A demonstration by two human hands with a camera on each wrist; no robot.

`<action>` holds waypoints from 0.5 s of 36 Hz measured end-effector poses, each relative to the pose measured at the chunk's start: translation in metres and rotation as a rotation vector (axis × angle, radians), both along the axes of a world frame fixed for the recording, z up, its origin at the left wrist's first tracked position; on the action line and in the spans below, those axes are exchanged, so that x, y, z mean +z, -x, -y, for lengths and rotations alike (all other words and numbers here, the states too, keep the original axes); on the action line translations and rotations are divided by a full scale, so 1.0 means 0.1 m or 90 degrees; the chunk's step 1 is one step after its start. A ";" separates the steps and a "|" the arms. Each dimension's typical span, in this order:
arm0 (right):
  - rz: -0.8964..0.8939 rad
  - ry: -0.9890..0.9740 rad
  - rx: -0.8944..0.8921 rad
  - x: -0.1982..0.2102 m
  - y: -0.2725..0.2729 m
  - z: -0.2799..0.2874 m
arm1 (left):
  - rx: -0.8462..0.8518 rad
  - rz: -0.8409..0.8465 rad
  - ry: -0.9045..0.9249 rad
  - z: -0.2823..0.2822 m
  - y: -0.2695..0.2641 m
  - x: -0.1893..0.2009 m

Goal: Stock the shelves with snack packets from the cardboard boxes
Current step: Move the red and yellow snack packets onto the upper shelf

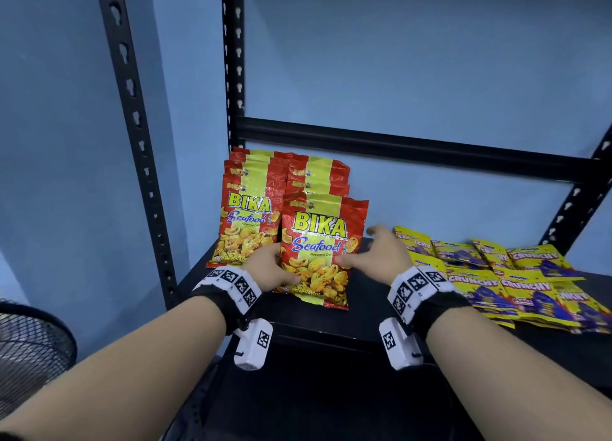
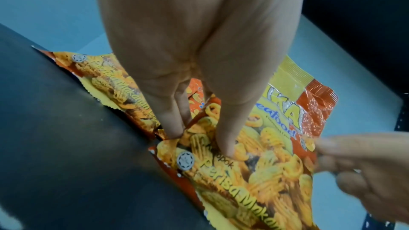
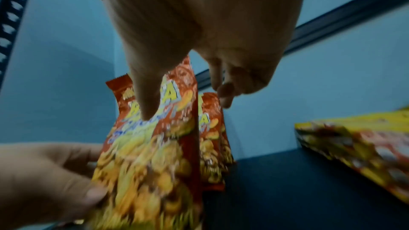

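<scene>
Several red-and-yellow BIKA Seafood packets lean upright against the blue wall at the left end of the black shelf. The front packet stands tilted before them. My left hand pinches its lower left edge, thumb on the printed face and fingers behind. My right hand hovers at the packet's right edge with fingers spread and relaxed, holding nothing. In the blurred right wrist view its thumb lies in front of the packet.
Several yellow-and-purple Crunchy packets lie flat in rows on the right of the shelf. Black slotted uprights and a rear crossbar frame the bay. A black fan grille sits at lower left.
</scene>
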State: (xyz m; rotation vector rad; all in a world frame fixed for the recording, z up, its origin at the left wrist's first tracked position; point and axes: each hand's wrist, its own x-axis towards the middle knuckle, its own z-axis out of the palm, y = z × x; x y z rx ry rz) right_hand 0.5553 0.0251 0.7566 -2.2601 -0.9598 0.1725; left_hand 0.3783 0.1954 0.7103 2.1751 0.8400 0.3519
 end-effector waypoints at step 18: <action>-0.098 0.007 0.060 -0.42 -0.19 -0.58 | 0.115 -0.271 -0.203 -0.41 0.08 0.10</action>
